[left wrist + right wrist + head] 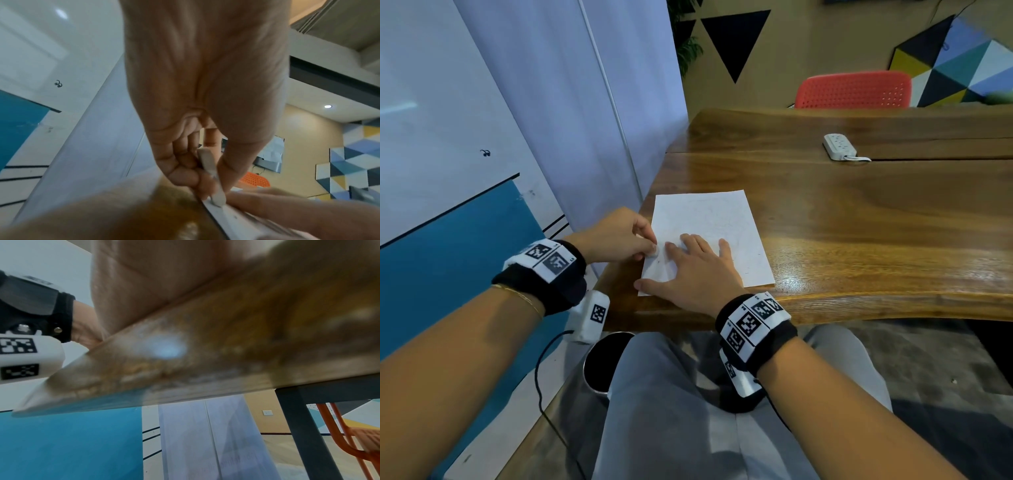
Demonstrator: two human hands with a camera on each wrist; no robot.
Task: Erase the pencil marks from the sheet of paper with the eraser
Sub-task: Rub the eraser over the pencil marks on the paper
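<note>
The left hand pinches the white eraser, its tip touching the sheet of paper near the left edge. The right hand, fingers spread flat, presses the paper onto the wooden table.

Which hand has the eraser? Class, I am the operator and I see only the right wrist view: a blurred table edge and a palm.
Observer: The left hand pinches the eraser between thumb and fingers.
Operator: Is the eraser on the paper?
Observer: Yes, its lower end touches the sheet of paper near the sheet's left edge.
Operator: And what is the right hand doing up there?
Observer: The right hand lies flat on the sheet, fingers spread, just beside the eraser.
</note>
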